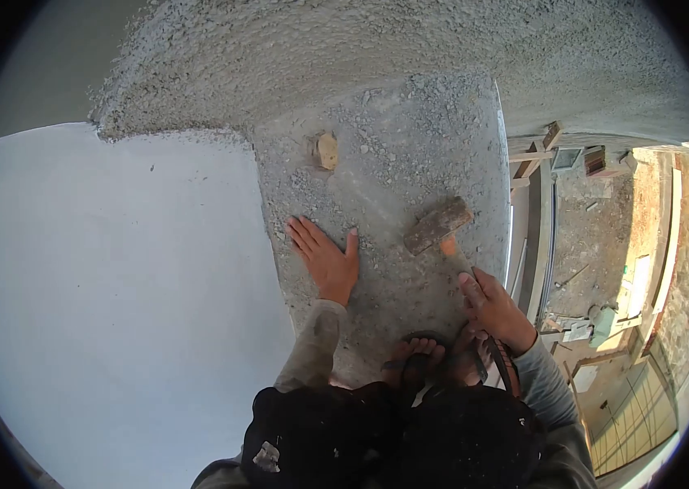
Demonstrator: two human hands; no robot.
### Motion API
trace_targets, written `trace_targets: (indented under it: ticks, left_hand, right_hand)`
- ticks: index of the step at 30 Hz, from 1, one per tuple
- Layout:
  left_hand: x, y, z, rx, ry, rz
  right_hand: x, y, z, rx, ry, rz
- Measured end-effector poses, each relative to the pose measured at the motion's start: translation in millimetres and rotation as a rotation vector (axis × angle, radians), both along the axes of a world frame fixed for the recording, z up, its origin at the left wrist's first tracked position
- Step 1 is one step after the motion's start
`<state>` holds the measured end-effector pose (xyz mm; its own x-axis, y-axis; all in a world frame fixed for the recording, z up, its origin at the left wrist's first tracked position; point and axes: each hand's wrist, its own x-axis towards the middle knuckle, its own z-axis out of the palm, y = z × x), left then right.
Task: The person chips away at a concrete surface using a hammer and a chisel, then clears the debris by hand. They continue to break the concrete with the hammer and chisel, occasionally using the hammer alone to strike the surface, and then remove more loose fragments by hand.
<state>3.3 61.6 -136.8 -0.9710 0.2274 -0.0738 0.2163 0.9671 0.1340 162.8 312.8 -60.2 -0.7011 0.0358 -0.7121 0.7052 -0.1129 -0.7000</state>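
My left hand (326,259) lies flat on the dusty concrete ledge (377,285), fingers stretched out and thumb apart, close to the edge of the white surface. In my right hand (498,306) is the handle of a sledgehammer (439,226), fingers wrapped round it near my sandalled foot. Its worn, blocky head sits over the ledge, tilted up to the right, with an orange patch where the handle meets it. Beyond my left hand a pale wooden stub (327,151) stands out of the rubble-strewn concrete.
A smooth white surface (116,285) fills the left side. Rough grey plaster wall (279,65) rises ahead. Right of the ledge's edge is a drop to a lower yard (597,220) with timber and debris. My sandalled feet (418,352) are on the ledge.
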Motion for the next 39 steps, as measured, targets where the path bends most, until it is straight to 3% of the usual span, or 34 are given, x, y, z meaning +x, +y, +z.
trace_targets:
  ticks: [2,7,9,12,13,14,15,18,21,26,28,32,34,36,39]
  left_hand:
    - [-8,1,-4,0.014,0.005,-0.061]
    - [-88,41,-14,0.066,0.110,-0.205]
    - [-108,53,1,0.456,-0.047,-0.160]
    - [-114,60,21,0.662,-0.001,-0.087]
    - [-111,56,31,0.688,-0.010,-0.030]
    - [-117,37,23,0.549,0.138,-0.065]
    - [-111,32,32,0.424,0.202,-0.069]
    - [-87,23,56,0.485,0.133,-0.050]
    - [-74,-1,62,0.413,-0.005,-0.072]
    - [-61,-17,49,0.317,0.072,-0.059]
    - [-68,-21,31,0.330,0.334,-0.349]
    - [-69,-8,41,0.221,0.420,-0.539]
    - [-57,4,59,0.333,-0.160,-0.027]
    - [-46,14,59,0.482,-0.122,-0.050]
    - [-36,20,68,0.279,-0.102,-0.219]
  right_hand:
    - [4,3,6,-0.046,-0.149,-0.048]
    - [-80,5,-8,-0.013,0.009,0.095]
    - [-114,-10,-24,-0.097,0.057,0.085]
    - [-168,-31,-31,-0.024,0.050,0.233]
    - [-181,-43,-37,-0.018,0.120,0.244]
    - [-192,-69,-61,0.272,0.414,0.246]
    - [-195,-73,-57,0.197,0.360,0.146]
    - [-161,-75,-41,-0.037,0.308,-0.067]
    - [-120,-90,-52,-0.032,0.350,-0.132]
    - [-57,-85,-42,-0.161,0.238,-0.208]
    - [-40,-79,-39,-0.158,0.236,-0.217]
    - [-13,-65,-35,-0.073,0.251,-0.227]
    - [0,-62,-32,-0.035,0.252,-0.235]
    - [5,-54,-28,0.035,0.273,-0.276]
    - [17,-42,-36,0.184,0.336,-0.267]
